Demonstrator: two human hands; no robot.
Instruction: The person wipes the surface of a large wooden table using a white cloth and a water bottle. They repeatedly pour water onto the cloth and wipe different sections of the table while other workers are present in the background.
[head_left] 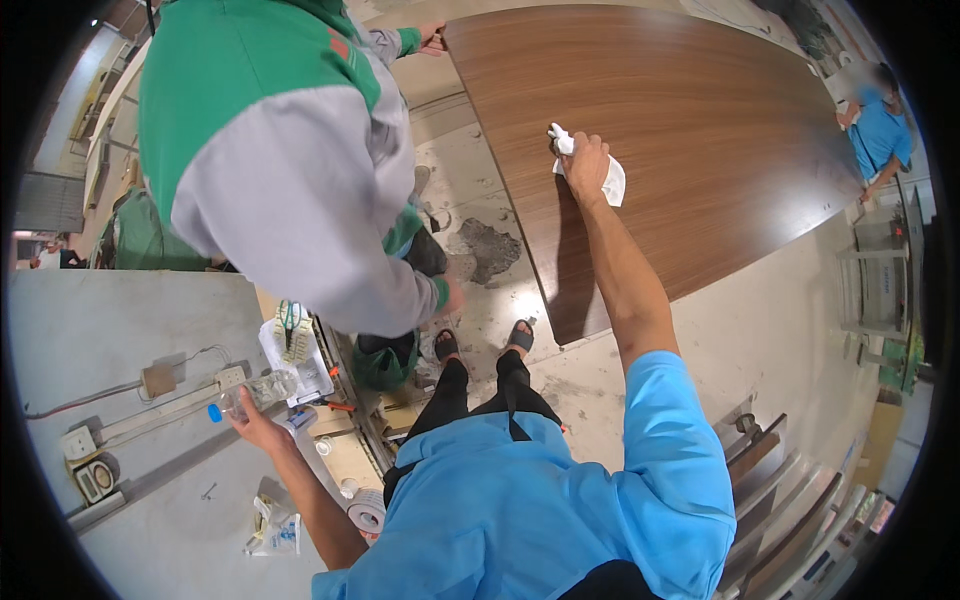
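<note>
My right hand [587,172] is closed around a white cloth [614,184] on a large brown wood-grain panel [690,120]. Part of the cloth spreads flat beyond my fingers, and another bunched end sticks up past my thumb. Out to the left, my left hand [258,428] grips a clear plastic bottle [268,386] with a blue cap. The bottle lies tilted nearly level, its cap end pointing left, and its contents are hard to make out.
A co-worker in a green and grey jacket [290,170] stands close on the left, one hand [433,40] at the panel's far left corner. Another person in blue [880,135] is by its right end. A cluttered bench [340,450] carries a white tray [300,358]. Boards [790,510] stand at lower right.
</note>
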